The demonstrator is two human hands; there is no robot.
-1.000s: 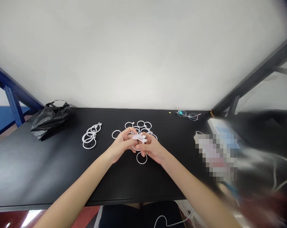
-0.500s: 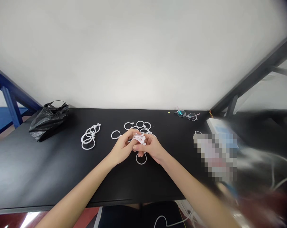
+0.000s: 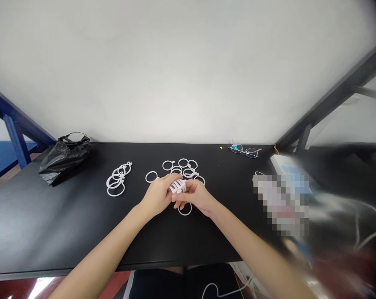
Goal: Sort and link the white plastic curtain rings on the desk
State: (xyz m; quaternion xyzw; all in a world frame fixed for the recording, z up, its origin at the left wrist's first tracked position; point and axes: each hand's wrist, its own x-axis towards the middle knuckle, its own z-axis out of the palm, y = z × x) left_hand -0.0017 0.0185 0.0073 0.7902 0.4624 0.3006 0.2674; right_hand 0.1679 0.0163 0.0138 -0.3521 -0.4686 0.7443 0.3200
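Observation:
Between my two hands is a bunch of white plastic rings [image 3: 177, 186], stacked side by side with their small end loops together. My left hand [image 3: 157, 194] wraps round the bunch from the left. The fingers of my right hand [image 3: 196, 197] close on its right side, at the small loops. More white rings [image 3: 168, 165] lie loosely on the black table just beyond my hands. A single ring [image 3: 184, 209] lies on the near side, partly covered by my right fingers. Farther left, several overlapping white rings [image 3: 115, 182] form a row.
A black plastic bag [image 3: 65, 158] sits at the table's [image 3: 82, 232] back left. Eyeglasses [image 3: 244, 150] lie at the back right, near a small yellow bit [image 3: 220, 148]. A white box [image 3: 290, 174] and a blurred patch are at the right, with a white cable [image 3: 373, 220] beyond.
The bunch of rings has turned and shifted slightly left and down in my hands, showing more of its bands. My right fingers have moved slightly left. The rings on the table stay put.

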